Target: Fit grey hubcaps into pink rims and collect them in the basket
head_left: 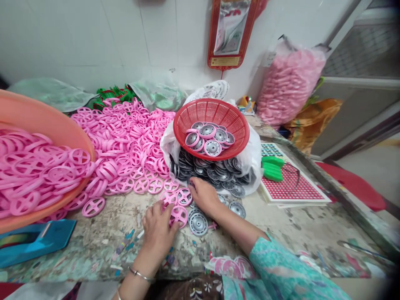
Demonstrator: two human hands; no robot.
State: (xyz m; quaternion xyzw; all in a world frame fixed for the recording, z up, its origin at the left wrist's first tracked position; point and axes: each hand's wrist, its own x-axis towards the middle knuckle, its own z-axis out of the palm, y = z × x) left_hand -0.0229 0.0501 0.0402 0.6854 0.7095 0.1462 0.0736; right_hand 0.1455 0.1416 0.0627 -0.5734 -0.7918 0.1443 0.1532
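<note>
My left hand (159,227) rests low over the table, its thumb and index finger at the left rim of a pink spoked wheel (179,215). Another pink wheel (168,197) lies just beyond its fingertips. My right hand (204,196) reaches to the near edge of a pile of grey discs (215,170), which spill from a white bag (254,166). Its fingers are curled, and what they pinch, if anything, is hidden. Beside it a pink wheel with a darker disc behind it (184,196) lies flat. Loose grey discs (198,222) lie below my right wrist.
A red basket (242,139) with pink-rimmed grey discs sits on the bag. Pink wheels (125,141) heap at left, beside an orange basin (78,129) full of more. A blue tape dispenser (59,239) stands front left. Green clip-like pieces (273,168) and glasses (293,174) lie on red-patterned sheets (308,192).
</note>
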